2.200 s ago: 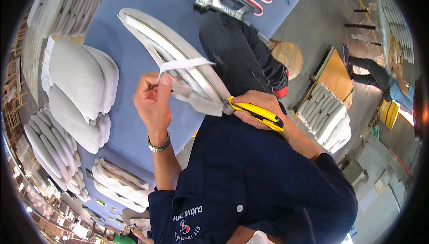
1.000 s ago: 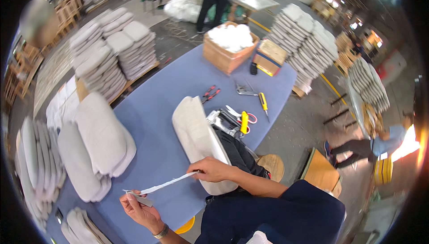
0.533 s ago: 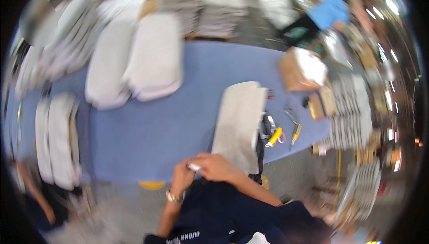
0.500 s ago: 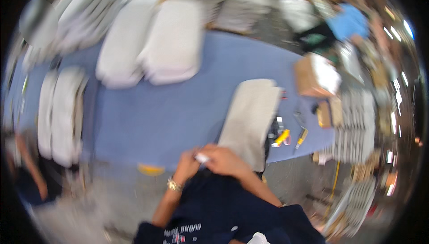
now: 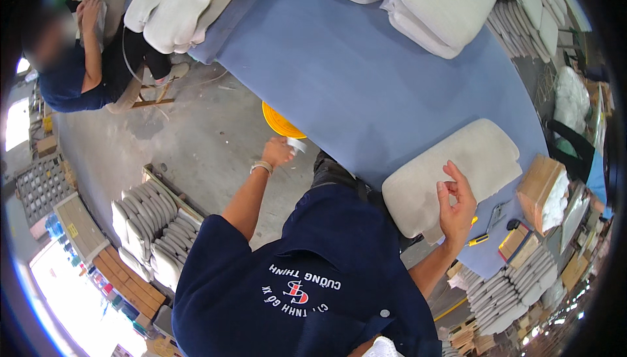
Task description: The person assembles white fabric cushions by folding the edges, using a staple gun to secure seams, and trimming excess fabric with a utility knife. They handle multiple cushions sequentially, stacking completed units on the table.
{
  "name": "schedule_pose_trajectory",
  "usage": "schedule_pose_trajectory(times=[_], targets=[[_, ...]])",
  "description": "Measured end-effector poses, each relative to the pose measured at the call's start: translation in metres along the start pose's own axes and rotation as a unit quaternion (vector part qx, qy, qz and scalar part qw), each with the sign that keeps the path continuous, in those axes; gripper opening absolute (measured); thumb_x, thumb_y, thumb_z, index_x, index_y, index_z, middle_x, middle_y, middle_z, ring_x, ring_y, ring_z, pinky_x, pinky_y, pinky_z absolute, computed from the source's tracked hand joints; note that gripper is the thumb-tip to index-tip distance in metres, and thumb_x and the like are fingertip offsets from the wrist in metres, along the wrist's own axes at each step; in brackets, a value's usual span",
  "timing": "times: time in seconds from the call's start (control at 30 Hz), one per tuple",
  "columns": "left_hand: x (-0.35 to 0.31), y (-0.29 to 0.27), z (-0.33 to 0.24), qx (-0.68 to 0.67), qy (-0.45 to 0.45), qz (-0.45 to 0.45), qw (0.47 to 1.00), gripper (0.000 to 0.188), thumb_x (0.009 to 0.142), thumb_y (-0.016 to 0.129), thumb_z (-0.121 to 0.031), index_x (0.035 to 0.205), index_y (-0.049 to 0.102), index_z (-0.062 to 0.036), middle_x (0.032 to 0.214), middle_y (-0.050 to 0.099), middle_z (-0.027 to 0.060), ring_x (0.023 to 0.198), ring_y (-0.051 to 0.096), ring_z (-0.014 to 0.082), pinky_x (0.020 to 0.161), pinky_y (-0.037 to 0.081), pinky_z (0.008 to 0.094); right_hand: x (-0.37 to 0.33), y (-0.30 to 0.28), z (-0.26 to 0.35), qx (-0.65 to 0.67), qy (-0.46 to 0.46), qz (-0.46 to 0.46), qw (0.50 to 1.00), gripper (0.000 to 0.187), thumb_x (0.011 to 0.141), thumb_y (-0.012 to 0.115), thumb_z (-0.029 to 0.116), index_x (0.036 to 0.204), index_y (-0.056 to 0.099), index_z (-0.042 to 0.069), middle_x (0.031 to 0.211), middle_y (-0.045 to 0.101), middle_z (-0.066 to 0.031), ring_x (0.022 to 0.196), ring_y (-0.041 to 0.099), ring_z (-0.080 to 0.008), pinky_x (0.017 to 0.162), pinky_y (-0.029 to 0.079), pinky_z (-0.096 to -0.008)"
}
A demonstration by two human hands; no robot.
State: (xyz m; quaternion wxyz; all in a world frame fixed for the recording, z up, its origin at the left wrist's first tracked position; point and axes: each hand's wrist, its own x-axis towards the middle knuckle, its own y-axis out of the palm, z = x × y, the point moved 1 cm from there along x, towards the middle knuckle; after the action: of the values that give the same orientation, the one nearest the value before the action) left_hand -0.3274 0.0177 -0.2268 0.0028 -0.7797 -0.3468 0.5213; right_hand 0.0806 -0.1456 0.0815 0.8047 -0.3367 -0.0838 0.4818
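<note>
My left hand (image 5: 279,152) is stretched out past the table edge, its fingers closed on a small white strip (image 5: 298,145) blurred by motion. Just beyond it, a round yellow plastic thing (image 5: 281,122), perhaps a basin or stool top, shows partly from under the table edge. My right hand (image 5: 457,197) is raised over a light grey cushion (image 5: 450,167), fingers apart and slightly bent, holding nothing. That cushion lies flat along the near right side of the blue-covered table (image 5: 366,89). Whether the right hand touches it I cannot tell.
Stacks of light grey cushions (image 5: 444,4) rest on the table's far side. A yellow-handled tool (image 5: 479,239) and a cardboard box (image 5: 541,190) are at the right. At the far left sits a co-worker (image 5: 78,69). Racked cushions (image 5: 153,226) stand on the floor behind left.
My hands were together at the table edge around the white piece. They have parted: the left carries it out to the left, the right is lifted over the cushion. The view has swung left.
</note>
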Motion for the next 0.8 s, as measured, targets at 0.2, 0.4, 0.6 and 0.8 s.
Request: schedule_pose_trajectory(times=[0.2, 0.4, 0.6, 0.8], targets=[[0.063, -0.023, -0.010, 0.118, 0.054, 0.004, 0.992, 0.035, 0.096, 0.057, -0.018, 0.126, 0.063, -0.0025, 0.108, 0.073, 0.0147, 0.092, 0.072, 0.0241, 0.072, 0.059, 0.0373, -0.016, -0.028, -0.024, -0.002, 0.040, -0.129, 0.991, 0.046, 0.089, 0.071, 0.004, 0.135, 0.066, 0.005, 0.126, 0.069, -0.0138, 0.099, 0.067, -0.0187, 0.088, 0.054, -0.0327], [0.001, 0.003, -0.069, -0.181, -0.035, 0.230, 0.956, 0.016, 0.097, 0.059, -0.016, 0.102, 0.070, -0.0051, 0.087, 0.073, 0.0065, 0.070, 0.067, 0.0183, 0.059, 0.053, 0.0322, -0.027, -0.043, -0.098, -0.103, 0.080, -0.376, 0.917, 0.055, 0.085, 0.079, 0.017, 0.136, 0.061, 0.004, 0.140, 0.059, -0.0211, 0.133, 0.053, -0.0371, 0.113, 0.041, -0.0452], [-0.021, 0.047, -0.140, 0.063, 0.184, 0.299, 0.934, 0.033, 0.098, 0.071, -0.032, 0.109, 0.076, -0.0010, 0.091, 0.076, 0.0072, 0.082, 0.073, 0.0150, 0.071, 0.056, 0.0290, -0.017, 0.019, -0.157, -0.015, 0.148, -0.430, 0.891, 0.071, 0.092, 0.074, 0.038, 0.146, 0.047, 0.000, 0.142, 0.056, -0.0252, 0.133, 0.053, -0.0391, 0.113, 0.041, -0.0434], [-0.020, 0.111, -0.242, -0.018, 0.140, 0.336, 0.931, 0.066, 0.100, 0.066, -0.048, 0.147, 0.051, -0.0039, 0.132, 0.064, 0.0169, 0.107, 0.068, 0.0235, 0.090, 0.056, 0.0391, -0.013, 0.022, -0.152, 0.241, 0.247, -0.382, 0.857, 0.088, 0.090, 0.075, 0.043, 0.155, 0.034, 0.001, 0.142, 0.057, -0.0251, 0.128, 0.059, -0.0362, 0.109, 0.044, -0.0412]])
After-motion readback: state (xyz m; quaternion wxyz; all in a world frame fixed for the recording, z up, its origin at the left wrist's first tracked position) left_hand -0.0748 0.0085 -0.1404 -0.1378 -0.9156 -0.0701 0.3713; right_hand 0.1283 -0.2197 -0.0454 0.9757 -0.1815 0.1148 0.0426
